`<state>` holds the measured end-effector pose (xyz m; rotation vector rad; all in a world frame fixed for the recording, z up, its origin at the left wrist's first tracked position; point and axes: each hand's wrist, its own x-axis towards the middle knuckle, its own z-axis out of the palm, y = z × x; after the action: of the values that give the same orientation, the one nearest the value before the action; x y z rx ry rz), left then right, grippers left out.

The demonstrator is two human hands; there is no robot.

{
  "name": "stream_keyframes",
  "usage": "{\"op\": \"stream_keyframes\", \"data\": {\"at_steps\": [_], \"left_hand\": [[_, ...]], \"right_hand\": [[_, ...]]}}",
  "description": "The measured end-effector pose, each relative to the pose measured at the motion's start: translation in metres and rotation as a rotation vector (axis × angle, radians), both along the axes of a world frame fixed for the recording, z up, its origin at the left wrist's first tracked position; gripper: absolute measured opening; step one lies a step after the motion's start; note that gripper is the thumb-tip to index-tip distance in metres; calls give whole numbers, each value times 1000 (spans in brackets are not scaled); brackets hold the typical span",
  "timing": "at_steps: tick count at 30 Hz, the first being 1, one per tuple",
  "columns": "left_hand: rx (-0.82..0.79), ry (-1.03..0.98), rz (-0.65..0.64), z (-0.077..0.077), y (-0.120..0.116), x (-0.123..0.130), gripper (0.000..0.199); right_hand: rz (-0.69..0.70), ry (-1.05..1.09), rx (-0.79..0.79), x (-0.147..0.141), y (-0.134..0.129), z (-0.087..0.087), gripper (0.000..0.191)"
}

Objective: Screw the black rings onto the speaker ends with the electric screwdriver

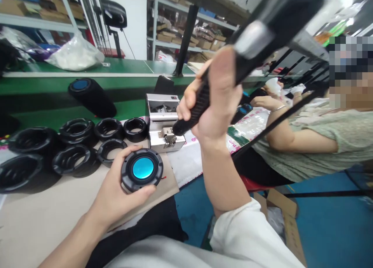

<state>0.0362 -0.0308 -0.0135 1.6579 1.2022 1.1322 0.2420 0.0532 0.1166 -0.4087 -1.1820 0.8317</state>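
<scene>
My left hand (122,186) is wrapped round a round black speaker (142,169) with a shiny blue centre, facing up over the table's cardboard cover. My right hand (215,97) is closed round the ribbed grip of a black electric screwdriver (201,99). Its thick body slants up to the top right, blurred. The lower end appears just above the metal mechanism of a silver screw feeder (166,143); whether it touches cannot be made out. A thin red wire end (163,177) pokes out beside the speaker.
Several black ring-shaped housings (77,130) stand in two rows at the left. Behind them a black cylindrical speaker (93,99) leans on the green bench. A plastic bag (76,52) lies on the ledge. A co-worker's arm (300,138) is at the right, above an open cardboard box (287,217).
</scene>
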Motion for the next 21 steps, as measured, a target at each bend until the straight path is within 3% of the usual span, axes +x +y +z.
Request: {"op": "stream_keyframes", "data": {"at_steps": [6,13,16,19,21], "left_hand": [[34,10,-1,-2,2,-2,82],[43,-4,-3,-4,3,-2,82],[13,-6,-10,-1,3,-1,85],[-46,-21,-57,7,4,-1,86],[-65,-48,-100,11,5,-1,86]], "right_hand": [[-57,-56,-154,-1,26,-45,51],[74,-89,-244,-2,21,-53,45],[87,-61,-258,2,9,-37,40],[86,-43,-147,0,-13,-1,36],[101,-141,-109,-7,-30,27,44]]}}
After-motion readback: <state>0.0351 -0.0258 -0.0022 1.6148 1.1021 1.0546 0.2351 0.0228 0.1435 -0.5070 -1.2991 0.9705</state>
